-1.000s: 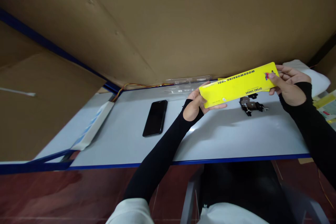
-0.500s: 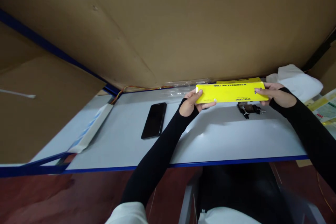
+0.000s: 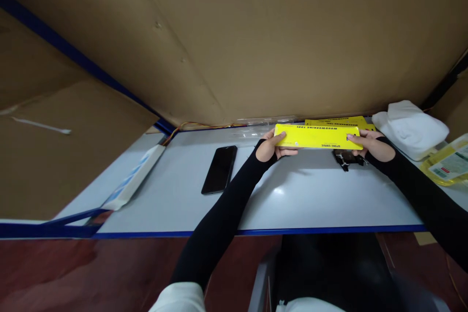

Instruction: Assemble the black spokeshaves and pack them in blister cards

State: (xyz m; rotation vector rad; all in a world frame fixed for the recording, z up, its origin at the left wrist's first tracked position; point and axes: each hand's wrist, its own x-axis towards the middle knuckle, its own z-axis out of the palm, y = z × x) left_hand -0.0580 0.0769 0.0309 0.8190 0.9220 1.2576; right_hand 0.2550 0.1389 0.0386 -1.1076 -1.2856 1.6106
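A long yellow spokeshave package card [image 3: 316,137], its print upside down to me, is held level above the table. My left hand [image 3: 272,146] pinches its left end, thumb on top and fingers beneath. Its right end is gripped the same way by my right hand [image 3: 367,145]. Beyond it lie more yellow cards [image 3: 336,121], partly covered. Below the right end, a small dark metal tool with wing-like screws [image 3: 345,160] rests on the table, partly hidden by the card and hand.
On the grey table [image 3: 292,204] a black phone [image 3: 219,169] lies left of my left arm. Clear plastic packaging [image 3: 252,131] sits by the back wall. At right are a white bundle [image 3: 409,129] and a yellow bottle [image 3: 448,161]. A white-blue box [image 3: 135,175] lies far left.
The yellow card has tilted flatter, and my right hand has come slightly inward with it. The camera view has shifted a little; more of the cards behind shows.
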